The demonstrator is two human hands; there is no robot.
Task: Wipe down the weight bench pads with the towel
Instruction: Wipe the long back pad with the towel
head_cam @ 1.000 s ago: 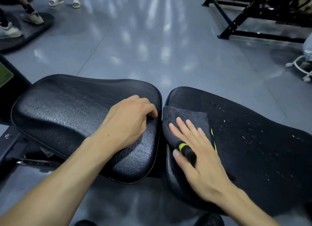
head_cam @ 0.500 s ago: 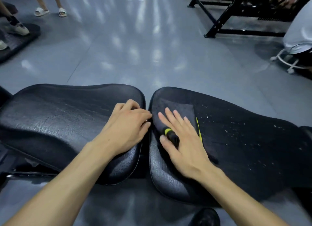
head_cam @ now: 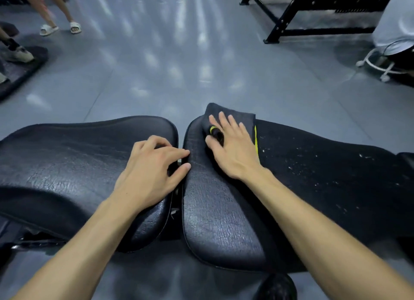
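Two black cracked-leather bench pads lie side by side with a narrow gap between them. My right hand (head_cam: pixel 233 147) presses flat, fingers spread, on a dark towel (head_cam: pixel 239 117) with a yellow-green stripe at the far left corner of the right pad (head_cam: pixel 215 210); the towel hangs slightly past the pad's far edge. My left hand (head_cam: pixel 152 174) rests on the right end of the left pad (head_cam: pixel 62 165), fingers bent over its edge at the gap, fingertips touching the right pad. White specks dot the right pad's right part.
Glossy grey floor (head_cam: pixel 179 64) stretches beyond the bench. People's legs and sandals (head_cam: pixel 60 28) stand far left by a dark mat (head_cam: pixel 20 71). A black rack frame (head_cam: pixel 286 19) is far right, with a seated person on a white wheeled stool (head_cam: pixel 380 64). A black shoe (head_cam: pixel 277 286) shows below.
My right hand has slid the towel away from me along the right pad's left end to its far edge. The left hand stayed on the left pad's edge.
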